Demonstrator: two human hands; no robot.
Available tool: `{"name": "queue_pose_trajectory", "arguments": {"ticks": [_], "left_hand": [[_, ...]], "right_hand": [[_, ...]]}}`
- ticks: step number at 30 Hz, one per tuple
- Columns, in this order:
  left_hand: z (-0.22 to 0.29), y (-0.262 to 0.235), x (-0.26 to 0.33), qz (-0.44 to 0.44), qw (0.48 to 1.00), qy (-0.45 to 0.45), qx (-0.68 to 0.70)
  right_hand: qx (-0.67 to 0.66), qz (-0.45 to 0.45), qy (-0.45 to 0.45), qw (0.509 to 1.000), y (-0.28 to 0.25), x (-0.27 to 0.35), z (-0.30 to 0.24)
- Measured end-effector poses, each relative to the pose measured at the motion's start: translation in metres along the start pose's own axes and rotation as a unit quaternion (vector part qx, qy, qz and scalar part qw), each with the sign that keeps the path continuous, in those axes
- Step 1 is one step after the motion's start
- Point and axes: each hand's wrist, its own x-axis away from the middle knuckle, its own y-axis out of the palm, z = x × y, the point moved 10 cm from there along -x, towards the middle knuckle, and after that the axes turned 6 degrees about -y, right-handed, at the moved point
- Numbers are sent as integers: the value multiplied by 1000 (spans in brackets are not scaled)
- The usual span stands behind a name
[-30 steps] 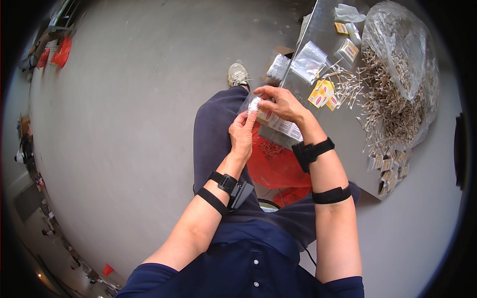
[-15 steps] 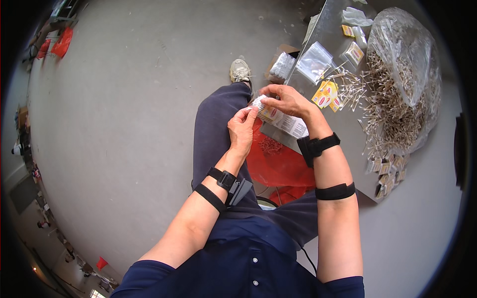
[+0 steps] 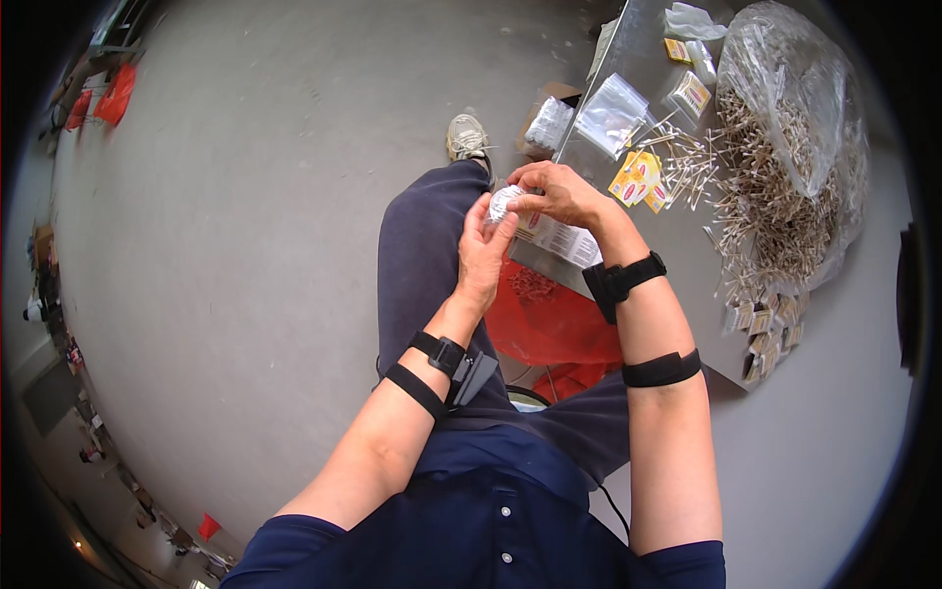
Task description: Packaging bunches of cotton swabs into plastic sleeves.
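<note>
Over the table's near left corner, both of my hands hold a bundle of cotton swabs [image 3: 503, 203], its round end of white tips facing up. My left hand [image 3: 481, 257] grips it from the left with thumb and fingers. From the right, my right hand [image 3: 561, 194] closes its fingers on the bundle's upper side. Whether a clear wrapper surrounds the bundle is hard to make out. A printed pack or sheet, white with some yellow [image 3: 569, 242], lies at the table edge under my right wrist. Beyond that wrist are yellow printed cards [image 3: 636, 180] and loose cotton swabs [image 3: 693, 165].
On the metal table [image 3: 677, 260], a large clear bag [image 3: 800, 74] spills a heap of cotton swabs [image 3: 775, 196]. Clear pouches [image 3: 610, 115] and a filled pack [image 3: 690, 95] lie farther back; several packs [image 3: 770, 334] sit near right. A red bag [image 3: 554, 319] hangs below; a carton [image 3: 538, 137] stands beside the table.
The swab bundle has turned so its white-tipped end shows more fully. My left fingers have shifted up around it. The whole view has moved slightly.
</note>
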Motion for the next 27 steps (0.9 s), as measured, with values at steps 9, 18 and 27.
{"name": "queue_pose_trajectory", "arguments": {"ticks": [9,18,27], "left_hand": [[-10,18,-21,-44,987,-40,147],[-9,19,-23,-40,985,-31,162],[-15,20,-23,-40,986,-50,152]], "right_hand": [[26,169,-67,983,-13,16,-6],[-504,547,104,660,63,134,57],[-612,526,35,590,79,109,19]]}}
